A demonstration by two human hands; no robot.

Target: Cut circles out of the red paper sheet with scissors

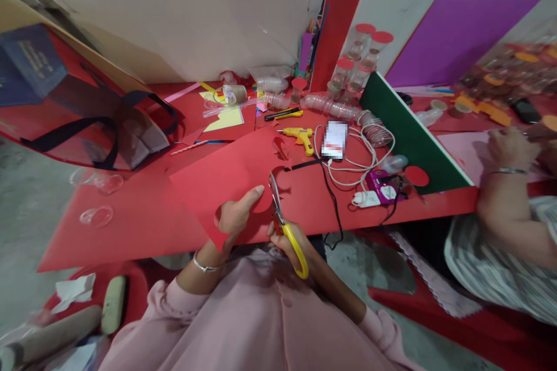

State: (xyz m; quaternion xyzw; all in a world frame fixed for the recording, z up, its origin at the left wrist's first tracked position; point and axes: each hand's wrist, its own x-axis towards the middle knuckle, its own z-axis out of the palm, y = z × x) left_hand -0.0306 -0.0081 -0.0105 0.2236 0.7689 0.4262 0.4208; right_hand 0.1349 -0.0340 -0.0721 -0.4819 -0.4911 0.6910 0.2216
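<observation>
My left hand (235,214) grips a large sheet of red paper (217,173), its thumb lying on top near a curved cut-out. In my right hand (289,240) is a pair of scissors (292,249) with yellow handles, the fingers wrapped around them. The blades point away from me and meet the sheet's right edge, where the paper has rounded cuts. Some of my right fingers are hidden behind the handles. Just beyond the sheet lies a yellow glue gun (300,138), with a box cutter (284,114) behind it.
A phone (334,139) on a white cable lies right of the glue gun, near a purple power adapter (383,186). A green divider (409,133) separates a co-worker's arm (505,179). Stacked clear plastic cups (331,107) lie at the back. A red bag (87,98) stands left.
</observation>
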